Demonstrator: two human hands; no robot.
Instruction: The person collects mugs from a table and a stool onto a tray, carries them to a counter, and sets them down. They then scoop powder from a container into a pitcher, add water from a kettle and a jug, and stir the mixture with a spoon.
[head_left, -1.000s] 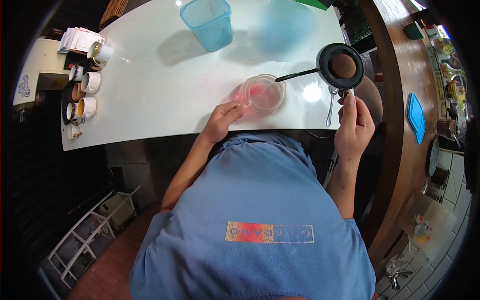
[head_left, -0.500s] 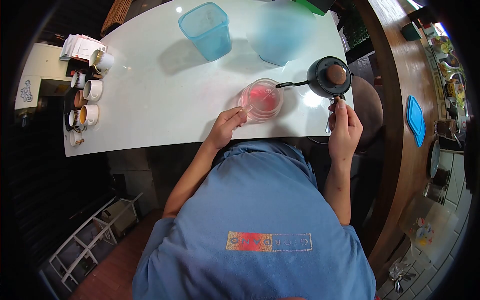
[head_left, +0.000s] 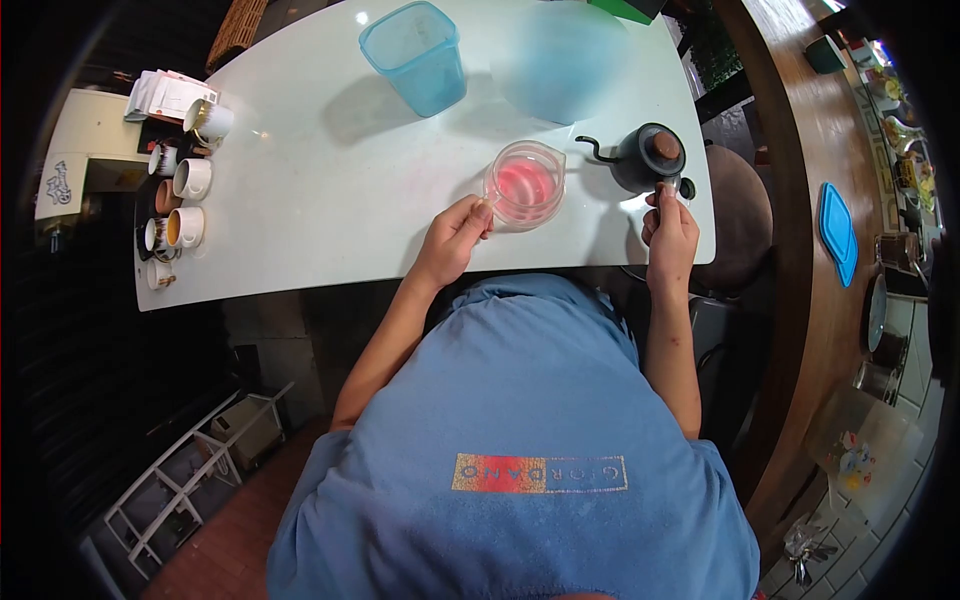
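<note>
My left hand (head_left: 459,238) is closed round the handle of a clear glass jug (head_left: 541,163). Pink liquid (head_left: 524,188) lies in the jug, whose pouring lip points to the right. To the right, my right hand (head_left: 669,236) grips the handle of a black gooseneck kettle (head_left: 640,162) with a round brown lid knob (head_left: 666,146). The kettle's thin curved spout (head_left: 594,150) points left toward the jug, with a gap between its tip and the glass. Part of the kettle handle is hidden by my fingers.
A translucent blue container (head_left: 420,65) stands at the back of the white table (head_left: 290,170), beside a blurred blue one (head_left: 565,70). Several cups (head_left: 192,178) line the left edge. Past the right edge are a round stool (head_left: 740,220) and a wooden counter (head_left: 790,230) with a blue lid (head_left: 838,232).
The kettle has levelled out and its spout has drawn back from over the jug. The thin stream at the spout is gone. The jug has shifted slightly away from me.
</note>
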